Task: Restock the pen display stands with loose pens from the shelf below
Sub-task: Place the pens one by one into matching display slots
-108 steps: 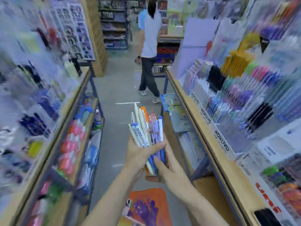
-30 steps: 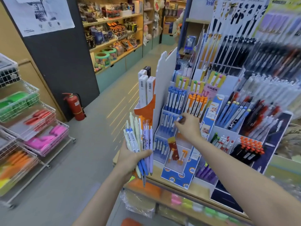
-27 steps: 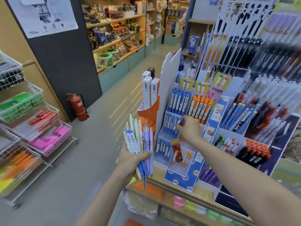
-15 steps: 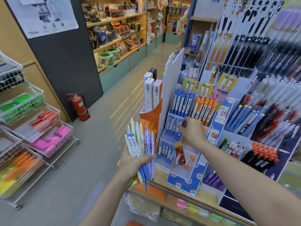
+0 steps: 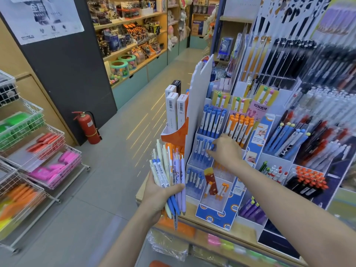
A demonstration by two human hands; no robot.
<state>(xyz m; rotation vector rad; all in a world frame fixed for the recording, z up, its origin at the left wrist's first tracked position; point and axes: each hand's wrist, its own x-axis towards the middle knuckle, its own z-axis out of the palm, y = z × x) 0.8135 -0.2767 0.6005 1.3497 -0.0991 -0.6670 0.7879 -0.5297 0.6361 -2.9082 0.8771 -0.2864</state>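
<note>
My left hand (image 5: 159, 193) grips a bundle of loose pens (image 5: 169, 168), white, blue, lilac and orange, held upright left of the tiered pen display stand (image 5: 217, 213). My right hand (image 5: 226, 151) reaches into the stand's middle tier. Its curled fingertips pinch a blue-capped white pen (image 5: 209, 151) among the row of blue pens (image 5: 200, 149) there. More blue pens (image 5: 212, 120) fill the top tier, and a few stand in the bottom tier (image 5: 194, 178). Orange pens (image 5: 239, 128) stand in the column to the right.
The stand sits on a wooden shelf (image 5: 212, 228) crowded with other pen racks (image 5: 308, 180). White pen boxes (image 5: 173, 110) stand in an orange holder at the stand's left. Bagged stock (image 5: 169, 245) lies on the shelf below. A wire basket trolley (image 5: 38, 160) and fire extinguisher (image 5: 88, 128) flank the aisle.
Both hands held the bundle in another aisle at first. Over the last second my right hand shifted slightly down and left along the blue pens; my left hand keeps the bundle steady.
</note>
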